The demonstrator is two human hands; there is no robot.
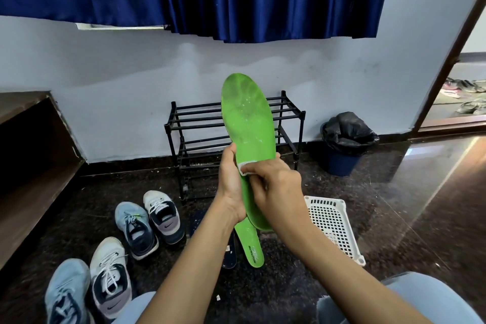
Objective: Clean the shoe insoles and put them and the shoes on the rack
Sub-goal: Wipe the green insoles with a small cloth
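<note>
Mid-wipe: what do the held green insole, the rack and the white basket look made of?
Held green insole: foam, it seems; matte, scuffed pale with white flecks. Rack: thin black tubes with a slight sheen, metal or plastic, unclear. White basket: moulded plastic, perforated grid walls.

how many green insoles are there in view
2. One green insole is held upright by the left hand while the right hand presses a white cloth on it; the second green insole lies on the floor below the hands. More may hide behind the arms.
</note>
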